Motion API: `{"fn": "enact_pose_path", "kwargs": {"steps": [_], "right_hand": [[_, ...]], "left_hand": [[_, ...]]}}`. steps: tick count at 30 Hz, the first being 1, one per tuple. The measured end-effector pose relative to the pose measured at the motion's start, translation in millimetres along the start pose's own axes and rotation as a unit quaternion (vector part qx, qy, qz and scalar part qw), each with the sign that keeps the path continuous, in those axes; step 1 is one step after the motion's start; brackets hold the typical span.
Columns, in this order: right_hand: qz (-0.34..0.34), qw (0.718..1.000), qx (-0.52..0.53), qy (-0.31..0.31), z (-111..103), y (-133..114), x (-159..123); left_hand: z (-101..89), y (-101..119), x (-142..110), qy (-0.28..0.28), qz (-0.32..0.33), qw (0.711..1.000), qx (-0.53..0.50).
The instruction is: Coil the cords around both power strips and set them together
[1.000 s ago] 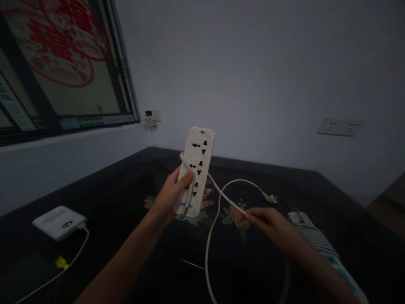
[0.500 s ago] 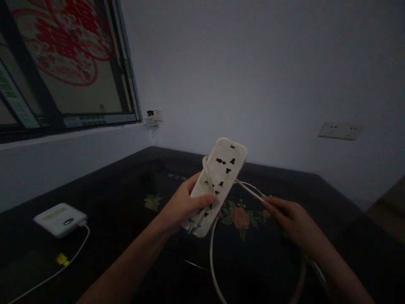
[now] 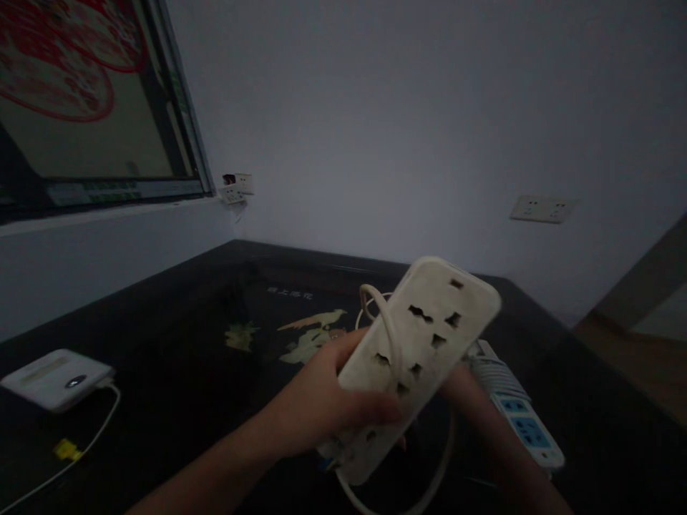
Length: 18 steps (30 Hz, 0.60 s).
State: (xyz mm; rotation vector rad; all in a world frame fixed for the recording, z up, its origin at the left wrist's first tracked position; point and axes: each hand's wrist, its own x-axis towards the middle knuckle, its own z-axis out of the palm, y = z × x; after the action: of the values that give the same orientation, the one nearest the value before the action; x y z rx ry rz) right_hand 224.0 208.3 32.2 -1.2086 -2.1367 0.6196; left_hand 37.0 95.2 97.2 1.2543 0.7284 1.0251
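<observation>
White power strip [image 3: 426,347], right hand [image 3: 456,380] apparently behind

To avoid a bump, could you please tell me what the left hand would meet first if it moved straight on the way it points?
Beyond the power strip it holds, the left hand would probably meet the right forearm first, though depth is unclear.

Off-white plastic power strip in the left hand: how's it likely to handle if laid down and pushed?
The off-white plastic power strip is probably rigid, and its flat, boxy shape shouldn't roll. The thin white cord looping over it looks floppy and could trail or snag.
</observation>
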Motion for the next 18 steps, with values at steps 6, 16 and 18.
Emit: {"fn": "enact_pose_path", "kwargs": {"steps": [6,16,18], "right_hand": [[0.037,0.997,-0.033,0.065,-31,17,8],[-0.006,0.987,0.158,0.005,-48,10,-1],[-0.02,0.983,0.182,0.029,-50,3,-6]], "left_hand": [[-12.1,3,-1,0.007,0.012,1.0,0.002],[-13.5,-1,9,0.021,-0.018,0.989,0.144],[-13.7,-4,12,0.019,-0.025,0.987,0.159]]}}
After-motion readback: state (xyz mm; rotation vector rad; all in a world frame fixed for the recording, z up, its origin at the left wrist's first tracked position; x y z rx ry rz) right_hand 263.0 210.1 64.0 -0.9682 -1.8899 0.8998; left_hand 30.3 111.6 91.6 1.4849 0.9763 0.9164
